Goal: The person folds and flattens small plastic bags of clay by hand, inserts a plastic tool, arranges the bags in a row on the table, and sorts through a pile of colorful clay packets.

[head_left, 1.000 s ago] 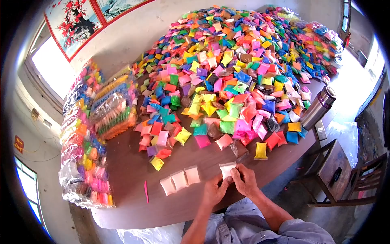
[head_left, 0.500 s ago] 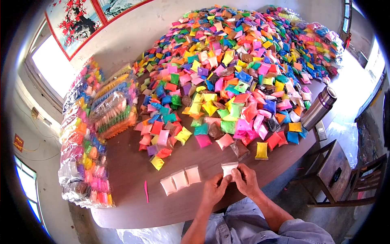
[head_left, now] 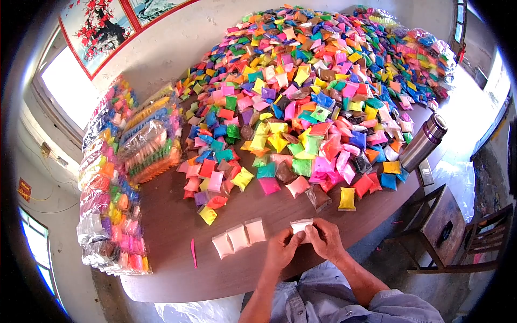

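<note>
Near the table's front edge, my left hand (head_left: 283, 250) and my right hand (head_left: 325, 240) pinch a small white packet (head_left: 301, 225) between them. The thumbs press on its lower part and cover some of it. To the left of my hands, three pale pink packets (head_left: 238, 238) lie side by side in a row. A thin pink plastic tool (head_left: 194, 253) rests on the table (head_left: 167, 226) farther left.
A large heap of colourful packets (head_left: 301, 107) covers the table's back. Bundled packets (head_left: 113, 204) line the left side. A steel thermos (head_left: 423, 142) stands at the right edge. A wooden chair (head_left: 447, 231) is on the right.
The white packet and both hands have shifted slightly. The packet now shows less of its face above my thumbs. Nothing else has visibly moved.
</note>
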Action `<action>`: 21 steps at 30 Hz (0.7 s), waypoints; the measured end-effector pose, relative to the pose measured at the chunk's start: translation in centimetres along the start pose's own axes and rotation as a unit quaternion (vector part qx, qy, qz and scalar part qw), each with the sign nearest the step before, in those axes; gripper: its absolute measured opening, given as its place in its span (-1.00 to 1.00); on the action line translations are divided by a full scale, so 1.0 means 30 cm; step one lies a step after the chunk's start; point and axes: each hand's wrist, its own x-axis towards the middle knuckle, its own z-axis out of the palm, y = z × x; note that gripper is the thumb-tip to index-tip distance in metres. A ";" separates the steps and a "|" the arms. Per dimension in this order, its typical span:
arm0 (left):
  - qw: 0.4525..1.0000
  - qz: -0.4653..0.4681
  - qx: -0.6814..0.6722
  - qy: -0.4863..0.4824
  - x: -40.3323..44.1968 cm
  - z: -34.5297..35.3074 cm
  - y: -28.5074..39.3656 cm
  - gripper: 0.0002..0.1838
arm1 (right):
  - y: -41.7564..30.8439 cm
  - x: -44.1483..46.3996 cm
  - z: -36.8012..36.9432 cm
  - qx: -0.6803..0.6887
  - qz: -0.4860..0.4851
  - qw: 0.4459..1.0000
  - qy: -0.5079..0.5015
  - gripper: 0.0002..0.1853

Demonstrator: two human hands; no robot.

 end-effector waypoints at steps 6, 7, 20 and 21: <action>0.999 0.023 -0.025 -0.013 0.008 0.013 -0.052 -0.71 | 0.010 -0.001 -0.004 0.009 0.001 1.000 0.009 -0.80; 0.999 0.023 -0.025 -0.013 0.008 0.017 -0.057 -0.71 | 0.008 0.000 -0.006 0.000 -0.002 1.000 0.017 -0.81; 0.998 0.025 -0.039 0.039 0.003 0.023 -0.061 -0.77 | -0.005 0.002 0.000 0.003 -0.002 1.000 0.010 -0.85; 0.998 0.013 -0.046 0.038 0.004 0.022 -0.053 -0.77 | -0.002 0.001 -0.003 -0.004 -0.005 1.000 0.007 -0.86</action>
